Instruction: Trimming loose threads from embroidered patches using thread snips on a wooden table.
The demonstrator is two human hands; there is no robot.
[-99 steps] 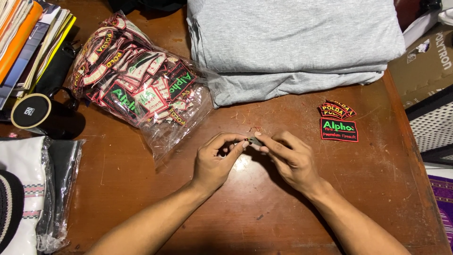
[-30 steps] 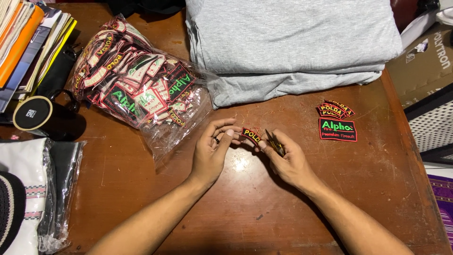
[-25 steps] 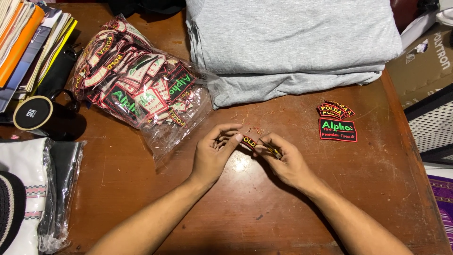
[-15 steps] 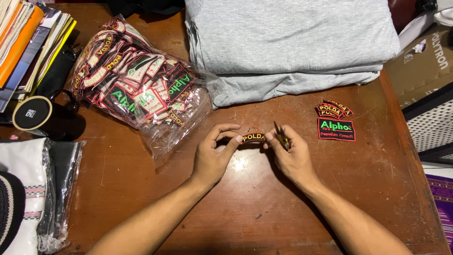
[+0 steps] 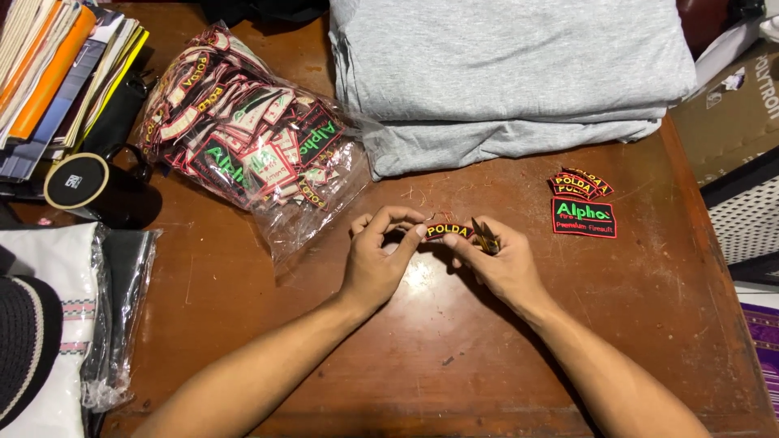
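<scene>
Warm overhead light, a glare patch on the wooden table between the wrists, sharp focus, dim corners.

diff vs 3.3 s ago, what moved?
The hands drew apart: the left hand now holds the curved patch flat between both, lettering up, and the right hand shows small snips that were hidden before. Bag of patches, folded grey shirts and finished patches unchanged.

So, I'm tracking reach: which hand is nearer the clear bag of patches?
Left. The left hand sits just right of the bag of patches; the right hand is farther right.
</scene>
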